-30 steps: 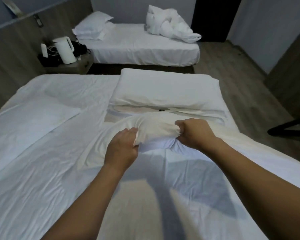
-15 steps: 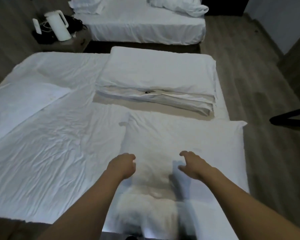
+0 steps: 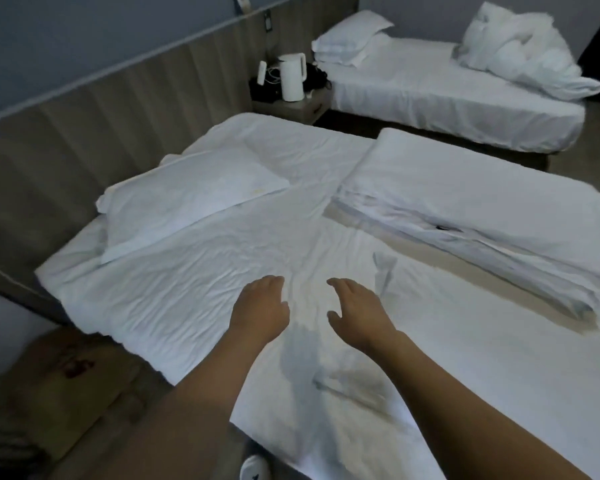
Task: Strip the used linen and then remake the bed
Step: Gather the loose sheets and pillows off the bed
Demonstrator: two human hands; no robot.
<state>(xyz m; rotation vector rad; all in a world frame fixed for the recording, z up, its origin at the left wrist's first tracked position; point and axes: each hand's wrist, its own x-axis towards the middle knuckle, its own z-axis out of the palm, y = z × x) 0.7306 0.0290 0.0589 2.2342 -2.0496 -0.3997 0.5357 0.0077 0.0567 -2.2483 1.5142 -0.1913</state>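
Bed sheet (image 3: 194, 271) wrinkled | left hand (image 3: 260, 306), right hand (image 3: 357, 313) fingers relaxed, empty | no legible writing

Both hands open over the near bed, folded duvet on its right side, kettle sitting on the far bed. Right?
Not quite. The head view shows the kettle on the nightstand between the beds, not on the far bed. The rest holds: left hand and right hand open, folded duvet on the right.
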